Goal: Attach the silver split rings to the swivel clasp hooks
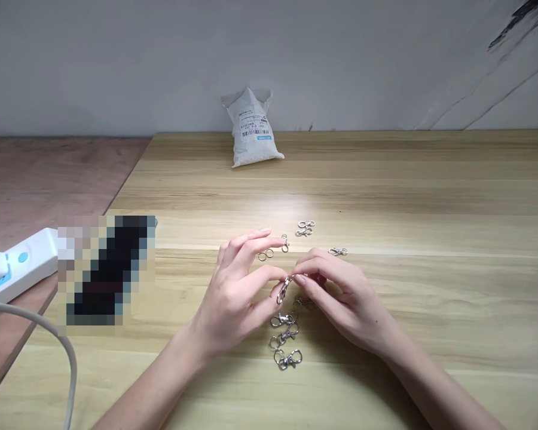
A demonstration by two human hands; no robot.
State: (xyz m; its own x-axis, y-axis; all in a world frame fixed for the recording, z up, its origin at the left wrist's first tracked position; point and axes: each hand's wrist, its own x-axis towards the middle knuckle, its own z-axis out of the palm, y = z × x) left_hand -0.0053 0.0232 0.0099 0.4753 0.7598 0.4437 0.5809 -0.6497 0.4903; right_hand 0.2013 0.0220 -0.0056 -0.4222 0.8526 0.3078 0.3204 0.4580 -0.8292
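Observation:
My left hand [235, 283] pinches a silver swivel clasp [283, 291] between thumb and forefinger, its other fingers spread out above the table. Closed at the clasp's upper end, my right hand [336, 286] has thumb and forefinger pressed together; what lies between them is mostly hidden. Below the hands lie several clasps with rings on them, among them a near clasp [291, 359]. Two loose split rings [262, 256] rest just beyond my left fingers, beside a single clasp [286, 243]. Another clasp [303, 303] is partly covered by my right hand.
Farther back are two clasps [305, 224] close together, and one clasp [338, 251] lies to the right. A white plastic parcel [255, 134] stands near the wall. At left are a white power strip [27, 263], a grey cable [69, 358] and a pixelated dark object [112, 269].

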